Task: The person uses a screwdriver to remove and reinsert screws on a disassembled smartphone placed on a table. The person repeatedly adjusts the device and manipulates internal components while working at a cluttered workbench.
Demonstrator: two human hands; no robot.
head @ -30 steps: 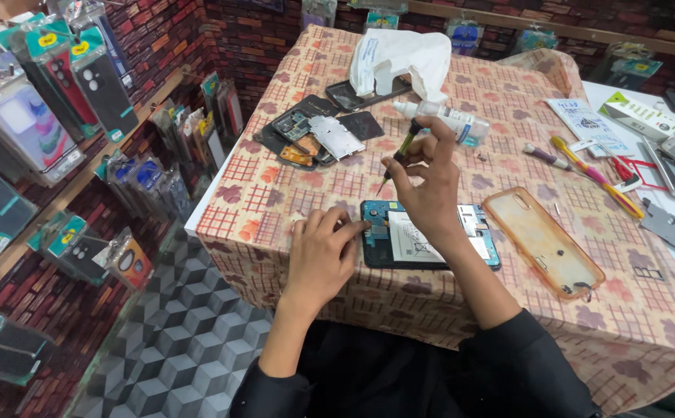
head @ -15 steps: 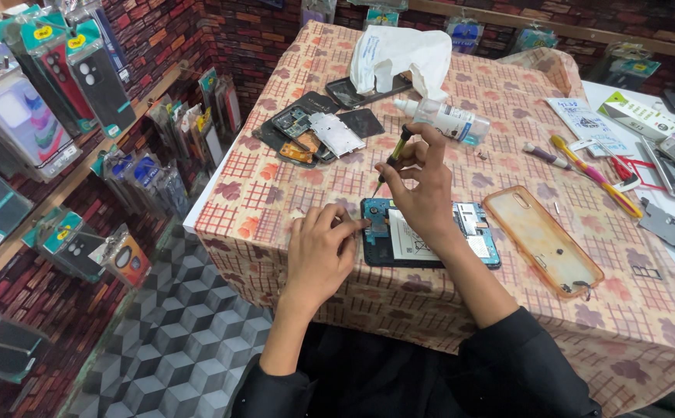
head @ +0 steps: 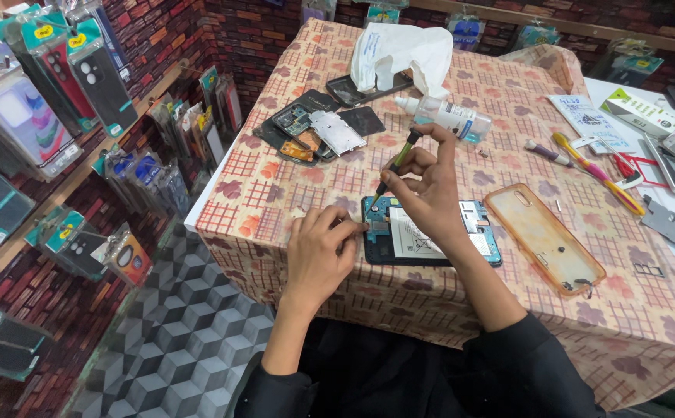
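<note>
An opened phone (head: 430,236) with its back off lies on the patterned tablecloth (head: 291,162) near the table's front edge. My right hand (head: 426,193) grips a small green-handled screwdriver (head: 396,164), its tip set down on the phone's upper left corner. My left hand (head: 320,251) rests at the phone's left end, its curled fingers pinching that edge. Whether a screw lies under the tip is too small to tell.
A clear orange phone case (head: 542,236) lies right of the phone. Dismantled phone parts (head: 314,131), a white plastic bag (head: 403,50) and a white dropper bottle (head: 446,116) sit behind. Tools (head: 592,166) lie at the right. Packaged cases (head: 51,85) hang on the left wall.
My right hand has come down toward me, bringing the screwdriver tip onto the phone's corner. My left hand has stayed at the phone's left end.
</note>
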